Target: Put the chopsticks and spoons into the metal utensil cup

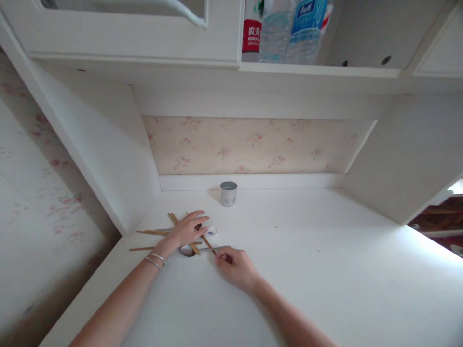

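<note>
My left hand (pixel 188 228) lies over a loose pile of chopsticks (pixel 154 233), its fingers stretched out and apart. A small dark brown thing (pixel 197 226) shows between its thumb and forefinger; I cannot tell what it is. By the thumb sits a small white ceramic piece (pixel 212 231) with a blue mark. A metal spoon (pixel 187 250) lies in front of the pile, its handle running right to my right hand (pixel 235 266). That hand is closed, its fingertips at the lower end of a brown chopstick (pixel 209 244); the grip itself is partly hidden.
A silver perforated metal cup (pixel 228 194) stands behind the pile near the back wall of the white tabletop (pixel 307 270). Overhead runs a white cabinet (pixel 137 38), with plastic bottles (pixel 277 33) on its open shelf. White side panels bound the space left and right.
</note>
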`<action>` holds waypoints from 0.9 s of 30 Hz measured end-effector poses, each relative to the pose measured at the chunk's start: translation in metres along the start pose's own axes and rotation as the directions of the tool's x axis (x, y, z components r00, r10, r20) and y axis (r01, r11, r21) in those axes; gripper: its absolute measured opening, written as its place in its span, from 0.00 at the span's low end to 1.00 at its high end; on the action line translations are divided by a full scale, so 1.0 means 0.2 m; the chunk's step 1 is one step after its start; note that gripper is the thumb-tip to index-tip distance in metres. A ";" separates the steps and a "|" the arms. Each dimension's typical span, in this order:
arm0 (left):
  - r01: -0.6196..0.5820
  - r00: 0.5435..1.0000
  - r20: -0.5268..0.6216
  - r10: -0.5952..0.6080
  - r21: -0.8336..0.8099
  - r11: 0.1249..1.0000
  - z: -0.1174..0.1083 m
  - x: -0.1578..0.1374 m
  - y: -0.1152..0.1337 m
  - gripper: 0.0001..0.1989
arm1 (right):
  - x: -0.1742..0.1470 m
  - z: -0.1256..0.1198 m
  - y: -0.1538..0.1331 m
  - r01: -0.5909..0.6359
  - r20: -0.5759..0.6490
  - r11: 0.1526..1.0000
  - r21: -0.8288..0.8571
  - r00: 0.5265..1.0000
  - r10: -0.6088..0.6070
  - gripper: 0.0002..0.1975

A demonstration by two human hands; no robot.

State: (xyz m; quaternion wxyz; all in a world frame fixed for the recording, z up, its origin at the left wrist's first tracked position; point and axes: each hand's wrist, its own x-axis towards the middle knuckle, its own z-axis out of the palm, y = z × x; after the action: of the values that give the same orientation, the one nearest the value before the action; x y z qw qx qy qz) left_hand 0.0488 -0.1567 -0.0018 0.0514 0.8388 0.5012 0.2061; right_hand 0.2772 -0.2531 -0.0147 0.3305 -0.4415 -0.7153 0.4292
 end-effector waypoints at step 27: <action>0.308 0.944 0.256 -0.211 -0.445 0.841 -0.16 -0.37 0.35 0.21 | 0.61 -0.51 -0.09 -0.201 -0.354 0.788 -0.582 0.935 -0.023 0.15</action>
State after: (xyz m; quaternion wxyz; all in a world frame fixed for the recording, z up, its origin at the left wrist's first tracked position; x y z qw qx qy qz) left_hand 0.0638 -0.2585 0.0255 0.3337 0.7401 0.5364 0.2306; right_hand 0.3105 -0.1128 0.0562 0.2687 -0.6258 -0.7243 0.1076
